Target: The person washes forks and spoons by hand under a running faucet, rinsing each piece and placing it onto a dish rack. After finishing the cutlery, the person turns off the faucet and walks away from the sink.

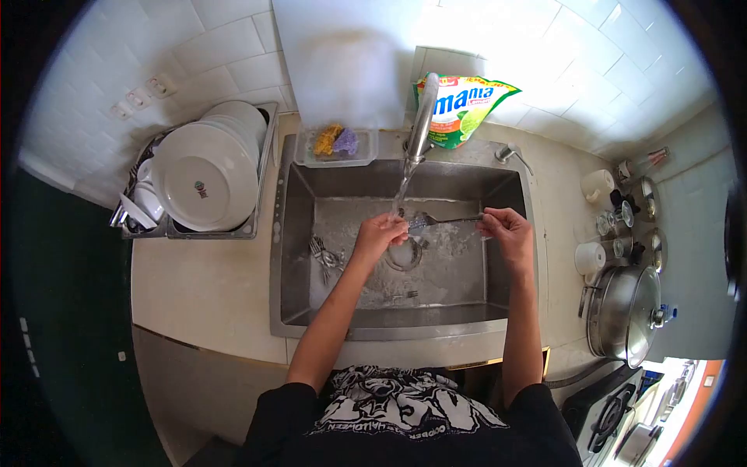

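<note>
Over the steel sink (498, 303), a fork (455, 220) lies level between my two hands. My right hand (507, 233) pinches the end of its handle. At the tined end, my left hand (381, 236) has its fingers closed around the tips, under the water running from the faucet (422, 117). Several pieces of cutlery (324, 257) rest in a bunch on the sink floor at the left. Water spreads around the drain (405, 254) below my hands.
A dish rack (267, 156) with plates (204, 177) stands left. Behind the sink are a plastic tray (334, 160) with scrubbers (345, 141), a green and white pouch (467, 109) and a soap dispenser (507, 152). Cups (590, 257) and a lidded pot (622, 311) sit right, near a stove (603, 412).
</note>
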`<state>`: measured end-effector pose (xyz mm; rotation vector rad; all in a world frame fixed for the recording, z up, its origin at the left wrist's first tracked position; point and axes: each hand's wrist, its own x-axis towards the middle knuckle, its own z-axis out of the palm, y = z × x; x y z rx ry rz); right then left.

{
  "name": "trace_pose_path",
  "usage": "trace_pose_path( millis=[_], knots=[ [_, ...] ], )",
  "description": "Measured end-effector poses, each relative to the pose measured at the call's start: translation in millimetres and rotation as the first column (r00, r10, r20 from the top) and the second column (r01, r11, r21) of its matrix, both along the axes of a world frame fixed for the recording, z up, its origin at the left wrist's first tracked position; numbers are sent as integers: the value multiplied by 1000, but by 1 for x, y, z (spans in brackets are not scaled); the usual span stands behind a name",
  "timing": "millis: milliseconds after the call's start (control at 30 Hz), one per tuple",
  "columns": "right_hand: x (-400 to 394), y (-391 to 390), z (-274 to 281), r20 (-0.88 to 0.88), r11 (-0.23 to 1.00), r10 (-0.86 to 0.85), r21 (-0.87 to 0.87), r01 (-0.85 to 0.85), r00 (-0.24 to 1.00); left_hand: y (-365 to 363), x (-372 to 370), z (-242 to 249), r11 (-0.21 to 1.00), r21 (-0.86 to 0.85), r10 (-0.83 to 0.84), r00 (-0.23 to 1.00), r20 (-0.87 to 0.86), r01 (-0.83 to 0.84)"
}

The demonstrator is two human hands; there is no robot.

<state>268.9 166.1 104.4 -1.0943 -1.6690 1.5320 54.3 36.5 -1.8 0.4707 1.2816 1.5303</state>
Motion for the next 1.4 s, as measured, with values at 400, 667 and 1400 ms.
trace_pose_path(
  millis=[400, 667, 1400],
  knots=[
    [-21, -19, -67, 125, 915, 260, -349, -203, 957, -74, -35, 66, 966, 150, 224, 390, -893, -212],
    [-52, -33, -186, 874, 471, 484, -216, -855, 45, -113, -52, 44, 967, 28, 23, -21, -1000, -253],
    [-40, -75, -242, 853, 113, 492, -262, -959, -175, -290, -453, 225, 266, 365, 310, -279, -909, -892]
  ],
)
